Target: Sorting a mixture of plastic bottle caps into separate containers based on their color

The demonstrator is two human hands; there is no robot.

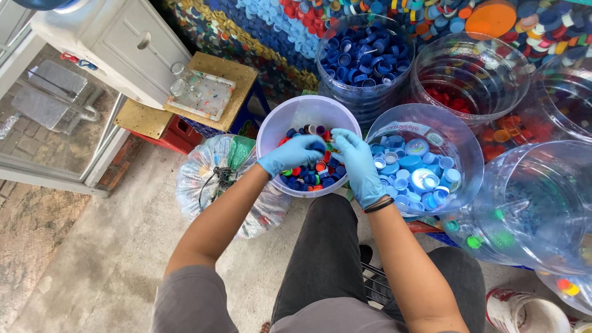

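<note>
A seated person in dark trousers leans over a white bucket point(300, 117) of mixed bottle caps point(306, 176) (red, blue, green and orange) that stands on the concrete floor point(111, 259) just in front of the knees. Both hands wear light blue gloves and are inside the bucket: the left hand point(293, 154) lies curled over the caps, its fingers bent around a dark blue cap, while the right hand point(354, 157) reaches in beside it with fingers close together, touching the heap; whether it holds a cap cannot be told. A dark band circles the right wrist. Left of the bucket sits a tied clear plastic bag point(216, 179) of caps. Just to the right, a clear tub point(425, 132) holds light blue and white caps, and beyond it another large clear jug point(536, 203) contains a few green ones. Farther back stand a tub of dark blue caps point(365, 58) and a tub with red caps point(472, 74) at its bottom, against a wall of coloured caps point(290, 34).
</note>
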